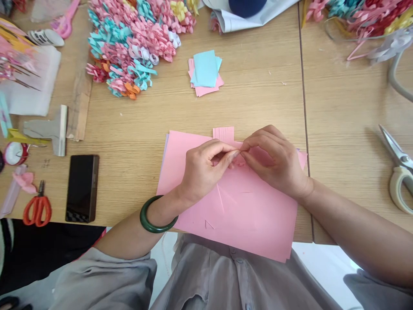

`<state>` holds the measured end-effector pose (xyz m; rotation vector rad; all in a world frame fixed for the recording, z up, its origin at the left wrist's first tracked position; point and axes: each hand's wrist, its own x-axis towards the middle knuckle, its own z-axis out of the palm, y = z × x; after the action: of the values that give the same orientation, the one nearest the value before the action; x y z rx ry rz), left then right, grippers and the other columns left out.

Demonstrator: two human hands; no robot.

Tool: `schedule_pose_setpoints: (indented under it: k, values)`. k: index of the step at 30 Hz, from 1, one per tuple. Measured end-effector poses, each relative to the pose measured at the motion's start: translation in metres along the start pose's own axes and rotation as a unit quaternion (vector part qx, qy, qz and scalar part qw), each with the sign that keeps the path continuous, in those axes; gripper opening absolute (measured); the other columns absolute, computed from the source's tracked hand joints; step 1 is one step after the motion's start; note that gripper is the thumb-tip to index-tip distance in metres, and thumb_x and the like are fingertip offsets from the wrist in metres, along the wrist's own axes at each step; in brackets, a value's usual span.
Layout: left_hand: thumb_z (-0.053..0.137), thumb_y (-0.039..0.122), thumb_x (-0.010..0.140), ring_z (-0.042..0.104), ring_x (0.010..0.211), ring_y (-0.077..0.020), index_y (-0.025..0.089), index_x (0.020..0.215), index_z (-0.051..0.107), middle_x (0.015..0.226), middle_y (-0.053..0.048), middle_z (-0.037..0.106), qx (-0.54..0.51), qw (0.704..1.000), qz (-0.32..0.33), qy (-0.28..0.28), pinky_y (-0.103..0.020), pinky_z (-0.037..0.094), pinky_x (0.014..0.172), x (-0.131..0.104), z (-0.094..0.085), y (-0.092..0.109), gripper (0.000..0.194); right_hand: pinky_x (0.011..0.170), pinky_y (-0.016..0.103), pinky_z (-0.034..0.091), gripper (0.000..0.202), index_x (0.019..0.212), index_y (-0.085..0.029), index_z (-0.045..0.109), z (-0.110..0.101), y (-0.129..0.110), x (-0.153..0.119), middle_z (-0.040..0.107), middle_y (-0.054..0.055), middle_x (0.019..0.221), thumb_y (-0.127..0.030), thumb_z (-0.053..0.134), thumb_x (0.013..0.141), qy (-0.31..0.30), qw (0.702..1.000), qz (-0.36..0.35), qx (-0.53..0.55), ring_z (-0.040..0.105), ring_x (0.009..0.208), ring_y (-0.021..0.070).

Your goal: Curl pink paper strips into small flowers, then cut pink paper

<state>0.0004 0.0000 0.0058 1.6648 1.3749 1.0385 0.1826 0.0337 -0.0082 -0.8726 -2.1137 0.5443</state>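
Observation:
My left hand [206, 165] and my right hand [277, 165] meet fingertip to fingertip over pink paper sheets [251, 219]. Each pinches with thumb and forefinger; whatever lies between the tips is too small to make out. Just behind my fingers, a small pink paper piece [223, 134] with fine parallel slits sticks out past the sheets' far edge. A thin pink paper strip [220, 199] lies on the sheets below my left hand, and a tiny folded strip [209, 224] rests nearer me. A green bangle [145, 215] circles my left wrist.
Beyond my hands lie blue and pink paper squares [205, 69] and a heap of coloured ribbon loops [138, 38]. At left are a black phone [81, 188], red-handled snips [38, 206] and a metal clip [58, 129]. White-handled scissors [402, 172] lie right, beyond the table seam.

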Motion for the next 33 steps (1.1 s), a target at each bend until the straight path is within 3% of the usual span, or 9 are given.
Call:
schedule_pose_setpoints:
  k: [4, 11, 19, 24, 29, 33]
  values:
    - [0.068, 0.021, 0.088, 0.065, 0.059, -0.009, 0.015, 0.079, 0.072, 0.069, -0.001, 0.07, -0.016, 1.0, -0.017, -0.012, -0.019, 0.054, 0.058, 0.001, 0.0, -0.001, 0.011, 0.067, 0.033, 0.051, 0.011, 0.084, -0.021, 0.057, 0.001, 0.001, 0.001, 0.067, 0.002, 0.075, -0.011, 0.063, 0.085, -0.005, 1.0, 0.006, 0.009, 0.057, 0.076, 0.0178]
    - [0.065, 0.031, 0.091, 0.066, 0.054, -0.0101, 0.013, 0.086, 0.073, 0.062, 0.001, 0.068, -0.172, 0.97, -0.156, -0.072, -0.02, 0.057, 0.056, 0.004, 0.0, 0.002, 0.02, 0.064, 0.032, 0.051, 0.014, 0.082, -0.023, 0.053, 0.003, 0.005, 0.001, 0.064, 0.001, 0.072, -0.012, 0.062, 0.083, 0.021, 1.0, 0.004, -0.002, 0.057, 0.073, 0.0178]
    - [0.068, 0.038, 0.088, 0.068, 0.055, -0.0125, 0.013, 0.075, 0.072, 0.062, -0.002, 0.069, -0.22, 0.951, -0.204, -0.08, -0.023, 0.059, 0.057, 0.009, -0.002, 0.002, 0.028, 0.057, 0.03, 0.047, 0.015, 0.086, -0.023, 0.053, 0.003, 0.007, 0.002, 0.066, 0.001, 0.074, -0.011, 0.061, 0.084, 0.028, 0.992, -0.053, -0.11, 0.057, 0.074, 0.018]
    - [0.074, 0.041, 0.082, 0.068, 0.055, -0.0137, 0.014, 0.074, 0.072, 0.06, -0.003, 0.07, -0.244, 0.939, -0.226, -0.087, -0.026, 0.06, 0.059, 0.013, -0.002, -0.001, 0.028, 0.062, 0.032, 0.051, 0.014, 0.093, -0.024, 0.056, 0.002, 0.007, 0.001, 0.068, 0.002, 0.081, -0.012, 0.059, 0.087, 0.011, 0.987, -0.082, -0.141, 0.06, 0.083, 0.0195]
    - [0.079, 0.036, 0.077, 0.068, 0.054, -0.0127, 0.014, 0.082, 0.073, 0.062, -0.001, 0.07, -0.278, 0.927, -0.24, -0.07, -0.025, 0.06, 0.058, 0.013, -0.001, -0.003, 0.023, 0.069, 0.034, 0.053, 0.014, 0.094, -0.024, 0.059, -0.002, 0.006, 0.002, 0.069, 0.003, 0.084, -0.013, 0.062, 0.086, 0.002, 0.999, -0.021, -0.024, 0.06, 0.081, 0.019]
    - [0.076, 0.033, 0.08, 0.068, 0.053, -0.0117, 0.013, 0.082, 0.071, 0.062, 0.001, 0.068, -0.284, 0.928, -0.234, -0.055, -0.024, 0.059, 0.056, 0.013, 0.001, -0.004, 0.021, 0.073, 0.035, 0.053, 0.006, 0.092, -0.021, 0.065, -0.004, 0.009, 0.005, 0.069, 0.004, 0.084, -0.018, 0.061, 0.089, -0.001, 0.987, 0.116, 0.113, 0.063, 0.081, 0.0179]
